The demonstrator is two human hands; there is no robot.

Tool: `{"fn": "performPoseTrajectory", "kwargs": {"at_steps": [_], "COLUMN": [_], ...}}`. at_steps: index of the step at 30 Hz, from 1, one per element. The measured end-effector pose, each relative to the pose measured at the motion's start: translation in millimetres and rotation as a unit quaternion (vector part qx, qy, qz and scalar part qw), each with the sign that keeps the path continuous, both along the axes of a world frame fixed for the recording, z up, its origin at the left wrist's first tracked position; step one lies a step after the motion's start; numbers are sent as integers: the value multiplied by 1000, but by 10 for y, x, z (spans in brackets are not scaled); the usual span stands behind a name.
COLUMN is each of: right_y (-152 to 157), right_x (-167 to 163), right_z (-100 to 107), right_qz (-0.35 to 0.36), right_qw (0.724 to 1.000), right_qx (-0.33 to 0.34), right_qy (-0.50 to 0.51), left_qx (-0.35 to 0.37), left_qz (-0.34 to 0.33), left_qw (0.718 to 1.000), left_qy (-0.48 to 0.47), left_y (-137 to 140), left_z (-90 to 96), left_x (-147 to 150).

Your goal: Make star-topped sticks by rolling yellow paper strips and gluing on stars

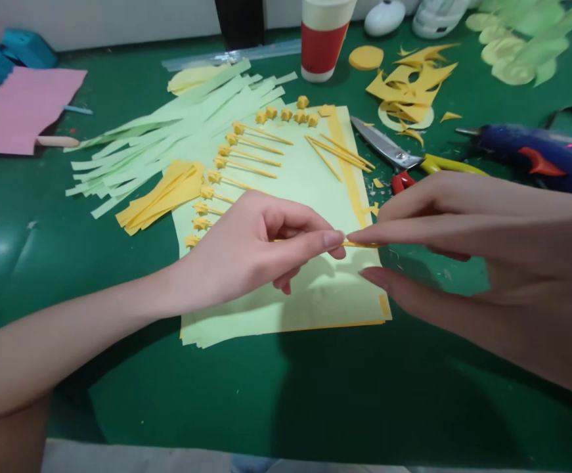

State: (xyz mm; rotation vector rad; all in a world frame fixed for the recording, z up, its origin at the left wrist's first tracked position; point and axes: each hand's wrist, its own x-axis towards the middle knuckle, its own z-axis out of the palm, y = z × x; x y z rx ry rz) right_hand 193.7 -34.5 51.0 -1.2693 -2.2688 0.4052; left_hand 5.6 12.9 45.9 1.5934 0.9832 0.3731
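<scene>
My left hand (pixel 276 240) pinches a thin rolled yellow paper stick (pixel 362 244) between thumb and forefinger, over a pale green paper sheet (pixel 286 315). Beside it, my right hand (pixel 453 243) has its thumb and fingers apart. Its forefinger tip lies along the stick's right part. On the sheet's left side lies a row of yellow paper stars on stems (pixel 253 142), partly covered by my left hand. Several loose yellow stars (pixel 286 115) sit at the top edge. A few bare yellow sticks (pixel 347 154) rest at the upper right of the sheet.
Scissors (pixel 389 148) and a blue glue gun (pixel 536 154) lie near my right hand. Fringed green paper (pixel 167 131) and yellow strips (pixel 162 194) are at left. Behind are a red-and-white cup (pixel 324 46) and yellow scraps (pixel 411 85); pink paper (pixel 24 108) is far left.
</scene>
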Motion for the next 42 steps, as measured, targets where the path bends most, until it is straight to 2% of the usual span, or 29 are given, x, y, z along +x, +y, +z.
{"fn": "performPoseTrajectory", "kwargs": {"at_steps": [5,11,14,18,20,22,24,27,31,33,35,42], "right_y": [9,49,57,37,41,69,119,205,273,284,286,281], "right_x": [-40,-74,-70,-33,-3,30,61,92,102,103,106,103], "right_z": [-13,-22,6,35,29,11,-14,-47,-62,-61,-64,-107], "right_qz": [-12,19,35,47,21,-28,-69,-108,-132,-126,-121,-100], "right_qw": [991,979,977,981,982,975,950,890,833,822,821,858], "right_qx": [132,200,212,174,127,51,-44,-184,-294,-311,-314,-268], "right_qy": [-18,-17,3,76,138,214,302,402,449,461,460,426], "left_qx": [-46,-105,-125,-127,-116,-108,-105,-111,-109,-109,-114,-84], "left_qz": [-3,-13,-7,26,32,32,35,45,51,52,51,76], "left_qw": [998,993,989,986,986,986,985,980,977,977,975,980], "left_qy": [-32,-57,-75,-108,-115,-122,-133,-159,-176,-178,-183,-165], "left_y": [4,-18,-18,4,11,11,9,4,-16,-32,-46,-79], "left_z": [-9,-40,-64,-109,-125,-136,-143,-154,-175,-187,-195,-152], "left_x": [-16,-21,-27,-41,-46,-48,-47,-43,-32,-23,-14,17]}}
